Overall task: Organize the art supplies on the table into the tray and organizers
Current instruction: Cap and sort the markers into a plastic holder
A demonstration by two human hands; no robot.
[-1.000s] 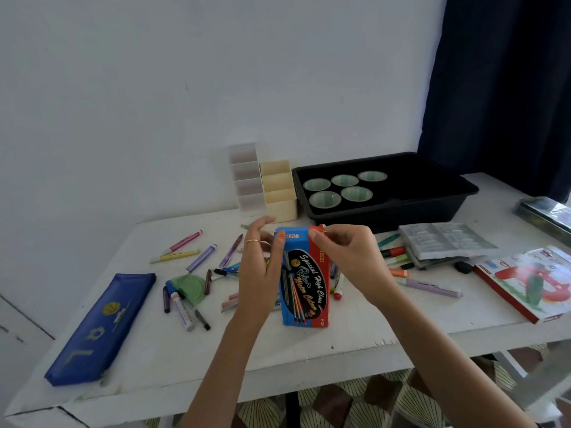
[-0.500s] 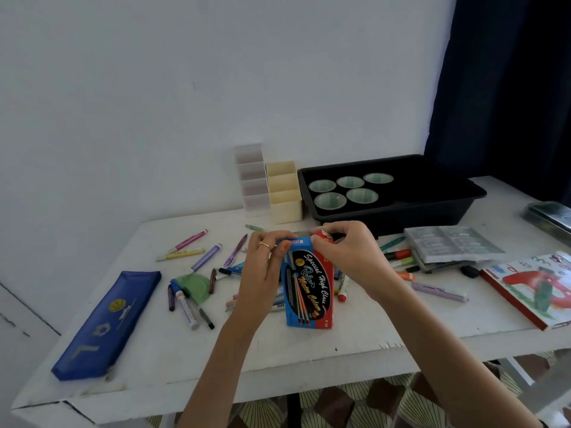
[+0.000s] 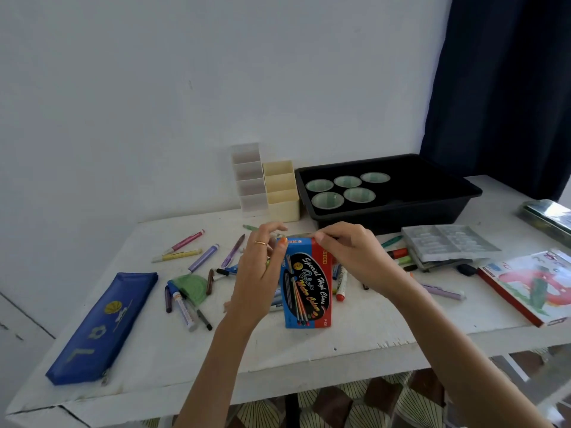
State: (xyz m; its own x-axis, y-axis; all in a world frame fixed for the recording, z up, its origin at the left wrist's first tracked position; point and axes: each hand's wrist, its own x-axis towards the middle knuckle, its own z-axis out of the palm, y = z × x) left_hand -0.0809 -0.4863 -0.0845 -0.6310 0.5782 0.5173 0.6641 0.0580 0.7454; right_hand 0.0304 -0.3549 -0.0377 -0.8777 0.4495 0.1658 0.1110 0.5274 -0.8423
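Observation:
A blue and red watercolour box (image 3: 307,282) stands upright on the white table (image 3: 173,344), held between both hands. My left hand (image 3: 259,273) grips its left side, thumb on the front top corner. My right hand (image 3: 349,251) pinches the box's top right edge. Loose markers and crayons (image 3: 202,257) lie scattered behind and left of the box. At the back stand a white organizer (image 3: 248,180), a cream organizer (image 3: 281,191) and a black tray (image 3: 432,196) holding several small green cups (image 3: 327,200).
A blue pencil pouch (image 3: 102,325) lies at the left front. A clear plastic paint insert (image 3: 448,245) and a picture book (image 3: 531,282) sit on the right, with a metal tin (image 3: 547,214) at the far right edge. A dark curtain hangs at the upper right.
The box stayed upright in both hands. My left hand's fingers lifted off the top edge while the thumb stays on the box; my right hand shifted slightly along the top.

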